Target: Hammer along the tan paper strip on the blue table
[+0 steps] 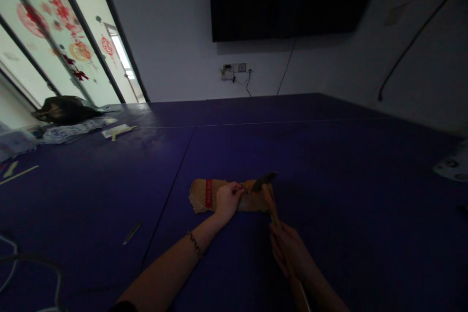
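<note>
A tan, speckled slab (pixel 199 195) with a red lettered strip (pixel 208 194) lies flat on the purple surface. My left hand (pixel 228 200) rests on its middle, with thumb and fingers pinched together low over it; what they hold is too small and dark to make out. My right hand (pixel 290 248) is wrapped round the wooden handle of a hammer (pixel 271 203). The dark hammer head (pixel 264 182) is over the slab's right part, a short way right of my left fingertips. Whether the head touches the slab, I cannot tell.
Thin metal tools (pixel 132 232) lie to the left. White cables (pixel 54 278) are at the lower left. A dark bag (pixel 68 108), papers (pixel 75 130) and yellow strips (pixel 20 175) sit farther left. A patterned white item (pixel 453 163) is at the right edge. Behind is a wall with a screen (pixel 292 0).
</note>
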The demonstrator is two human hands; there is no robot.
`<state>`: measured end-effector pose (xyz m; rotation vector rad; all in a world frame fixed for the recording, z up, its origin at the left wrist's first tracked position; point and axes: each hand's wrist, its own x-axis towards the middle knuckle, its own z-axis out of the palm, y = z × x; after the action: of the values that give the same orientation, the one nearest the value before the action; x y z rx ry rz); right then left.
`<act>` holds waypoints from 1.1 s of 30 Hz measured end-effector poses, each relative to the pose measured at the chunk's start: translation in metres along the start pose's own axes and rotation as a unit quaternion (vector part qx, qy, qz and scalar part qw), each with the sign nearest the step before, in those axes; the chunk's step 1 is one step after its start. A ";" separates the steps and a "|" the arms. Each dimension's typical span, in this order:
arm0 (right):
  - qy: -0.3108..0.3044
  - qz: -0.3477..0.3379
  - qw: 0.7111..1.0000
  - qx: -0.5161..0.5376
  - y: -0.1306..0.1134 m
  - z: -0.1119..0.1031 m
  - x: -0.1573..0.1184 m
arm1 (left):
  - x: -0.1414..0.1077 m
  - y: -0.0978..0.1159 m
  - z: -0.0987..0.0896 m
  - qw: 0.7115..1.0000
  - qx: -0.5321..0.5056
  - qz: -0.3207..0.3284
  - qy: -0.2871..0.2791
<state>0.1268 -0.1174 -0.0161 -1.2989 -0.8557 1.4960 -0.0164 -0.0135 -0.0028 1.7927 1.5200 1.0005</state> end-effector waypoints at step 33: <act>-0.025 -0.019 0.995 -0.090 -0.041 0.040 -0.034 | -0.002 0.001 -0.001 0.997 0.021 0.055 -0.041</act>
<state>0.0957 -0.1339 0.0405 -1.3724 -1.0635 1.4538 -0.0171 -0.0160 -0.0017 1.9405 1.4156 0.9420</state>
